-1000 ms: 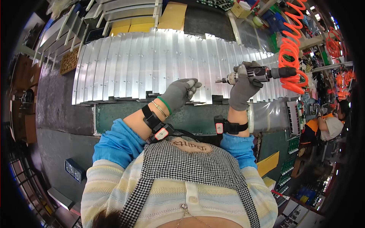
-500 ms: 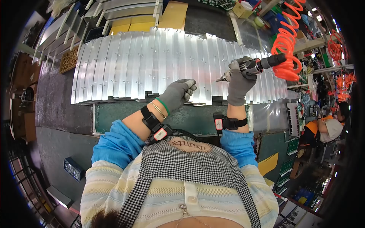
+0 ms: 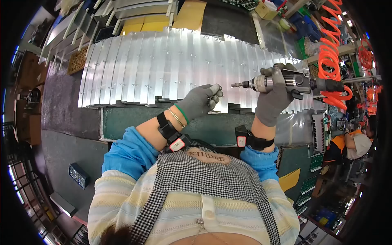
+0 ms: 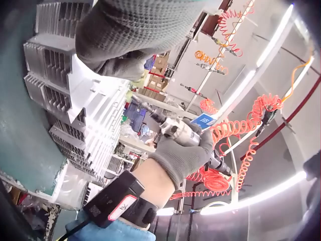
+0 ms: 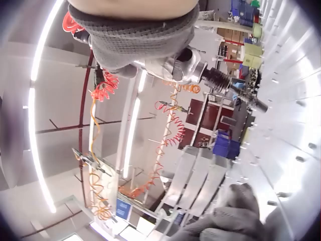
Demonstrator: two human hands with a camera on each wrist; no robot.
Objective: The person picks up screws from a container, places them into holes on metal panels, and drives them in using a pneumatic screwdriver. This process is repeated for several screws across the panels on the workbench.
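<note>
In the head view, the grey knit-gloved right hand [image 3: 273,98] is wrapped tight around a metal pneumatic screwdriver [image 3: 281,83]. The tool is held level above ribbed aluminium profiles [image 3: 163,69], which lie side by side on the green surface [image 3: 134,122]. An orange coiled hose [image 3: 330,57] joins its rear. The left hand [image 3: 200,102] hovers with fingers bunched at the profiles' near edge; I cannot tell if it pinches anything. A tray [image 3: 76,60] holds small brass-coloured parts.

The left wrist view shows the profiles' finned ends.

In the right wrist view, the screwdriver's bit points across the profiles.

Whether the left hand [image 3: 199,102] holds anything is too small to tell; the screwdriver's [image 3: 263,83] orange hose [image 3: 328,61] leaves the top edge
</note>
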